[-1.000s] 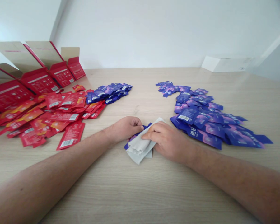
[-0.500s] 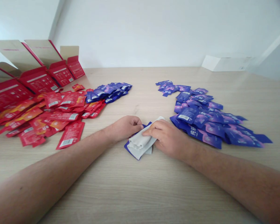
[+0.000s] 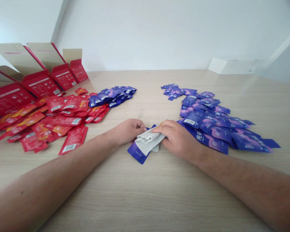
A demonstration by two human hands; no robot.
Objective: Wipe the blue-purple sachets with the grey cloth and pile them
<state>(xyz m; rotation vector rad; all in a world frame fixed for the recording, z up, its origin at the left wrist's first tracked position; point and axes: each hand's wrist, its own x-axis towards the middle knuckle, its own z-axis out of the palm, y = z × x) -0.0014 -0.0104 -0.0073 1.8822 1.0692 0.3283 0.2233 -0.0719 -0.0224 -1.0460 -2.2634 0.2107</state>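
Pale, plain wall [image 3: 149, 35] is filling the background, and a light wood-grain table [image 3: 140, 199] is spreading out in front of it. From the near corners, the left forearm [image 3: 70, 175] and the right forearm [image 3: 234, 177] are reaching in across the tabletop. At the far left, a row of red boxes [image 3: 42, 84] is standing with pale-lined flaps raised. In front of them, a pile of red packets [image 3: 60, 120] is sprawling, several of them showing white barcode labels [image 3: 69, 147]. On the right, a long heap of purple packets [image 3: 212, 124] is trailing from near the right hand toward the back of the table. Behind that heap, a white box [image 3: 228, 66] is lying close to the wall. A smaller purple pile [image 3: 113, 94] is resting against the far right side of the red ones.

At centre, the right hand [image 3: 177, 138] is closing its thumb and fingers on a folded whitish cloth [image 3: 149, 140]. The left hand [image 3: 130, 131] is curling almost closed, its thumb and forefinger gripping the edge of a single purple packet [image 3: 136, 153]. That packet is lying slantwise between the two hands, the cloth covering its middle, its near end and a far corner showing.
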